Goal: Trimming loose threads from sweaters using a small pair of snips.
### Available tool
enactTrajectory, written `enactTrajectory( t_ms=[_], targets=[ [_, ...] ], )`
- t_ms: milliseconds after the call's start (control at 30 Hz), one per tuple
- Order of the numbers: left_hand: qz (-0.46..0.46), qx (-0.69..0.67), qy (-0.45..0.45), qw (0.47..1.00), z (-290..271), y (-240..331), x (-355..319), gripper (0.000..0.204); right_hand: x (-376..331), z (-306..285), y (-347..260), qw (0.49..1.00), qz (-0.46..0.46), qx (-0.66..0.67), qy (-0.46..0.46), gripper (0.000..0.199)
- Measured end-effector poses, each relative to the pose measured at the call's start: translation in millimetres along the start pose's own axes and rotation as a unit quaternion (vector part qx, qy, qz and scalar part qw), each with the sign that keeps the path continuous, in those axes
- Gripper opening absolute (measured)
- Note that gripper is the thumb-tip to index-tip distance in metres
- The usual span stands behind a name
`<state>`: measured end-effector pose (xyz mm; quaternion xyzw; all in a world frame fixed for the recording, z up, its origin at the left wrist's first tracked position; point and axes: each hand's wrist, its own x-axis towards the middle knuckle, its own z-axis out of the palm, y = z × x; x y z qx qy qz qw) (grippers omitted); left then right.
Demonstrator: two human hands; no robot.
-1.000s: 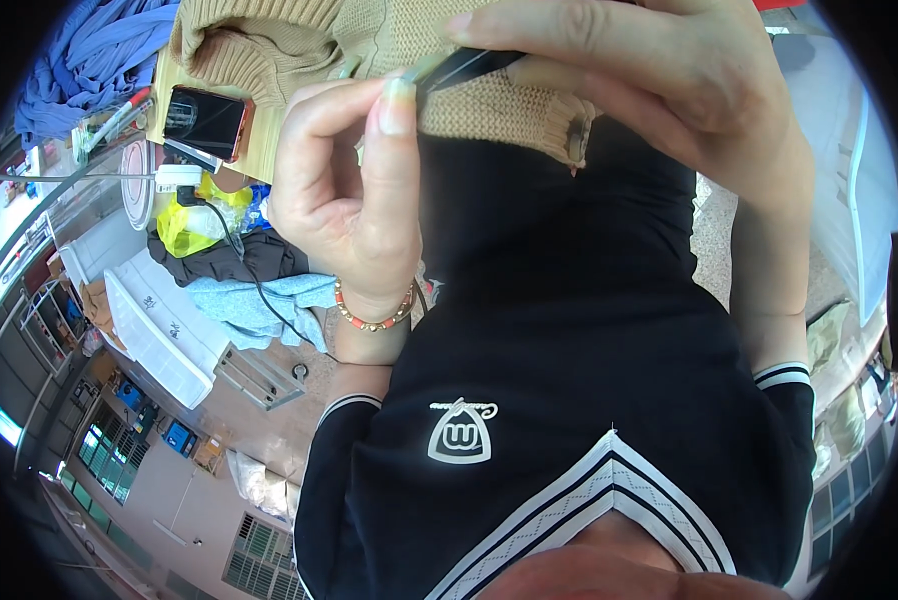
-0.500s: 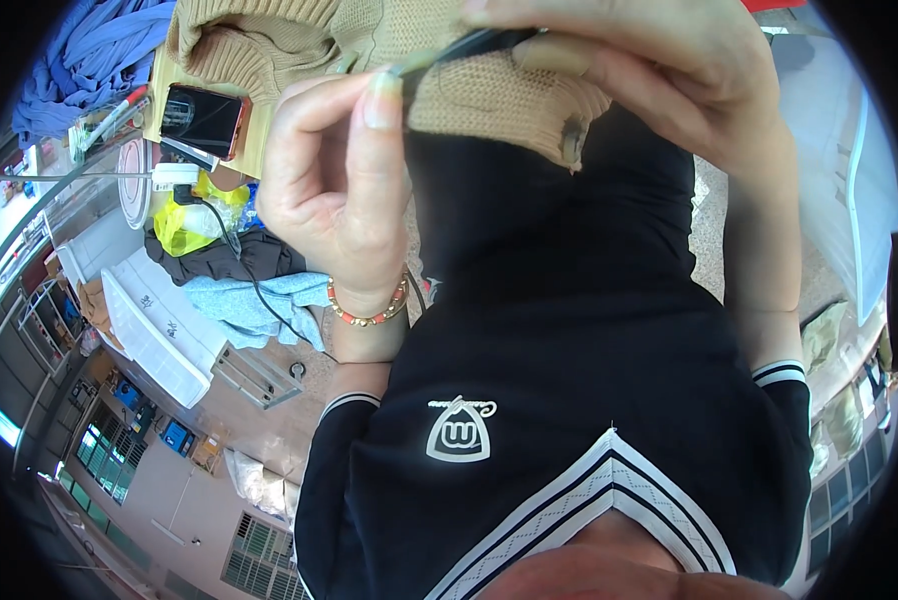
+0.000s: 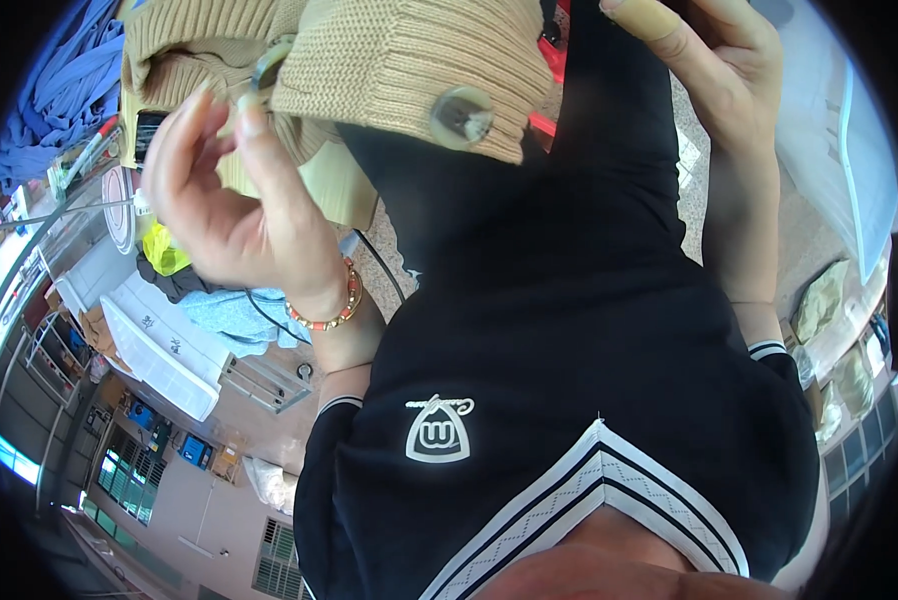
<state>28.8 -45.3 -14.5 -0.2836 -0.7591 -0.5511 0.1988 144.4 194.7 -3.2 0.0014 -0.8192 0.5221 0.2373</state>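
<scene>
A beige knitted garment (image 3: 389,60) hangs in front of my black top with white-striped collar (image 3: 569,400), and a big translucent button (image 3: 462,115) shows near its lower edge. My left hand (image 3: 239,210), with a beaded bracelet on the wrist, pinches thumb and forefinger at the knit's left edge beside a ring-shaped clear button (image 3: 266,68). My right hand (image 3: 714,70) is raised at the upper right, apart from the button. Its fingers are curled and the thumb points left. The frame's top edge cuts off whatever it grips.
Far below on the left lie a blue cloth heap (image 3: 64,95), a white box (image 3: 164,345) with light blue fabric and a yellow bag on it, and a cable. Pale sacks (image 3: 819,300) sit at the right over a speckled floor.
The knit has swung across, so its big button now faces me. My left hand shifted left to the knit's edge. My right hand rose to the upper right, and the dark thin object is gone from view.
</scene>
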Motion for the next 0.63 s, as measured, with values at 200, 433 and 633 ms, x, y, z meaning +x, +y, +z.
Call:
enactTrajectory(
  t_ms=[200, 433, 633],
  targets=[
    [0.239, 0.022, -0.284, 0.928, -5, 33, 6, 0.039, -12, -5, -8, 0.997, 0.071, -0.002, -0.009, 0.035],
    [0.132, 0.003, -0.27, 0.954, 4, 36, 1, 0.029, -21, 2, -19, 0.993, 0.096, 0.039, -0.049, 0.04],
    [0.092, 0.014, -0.242, 0.966, -1, 33, -6, 0.025, -24, 7, -21, 0.993, 0.063, 0.047, -0.083, 0.043]
  ],
)
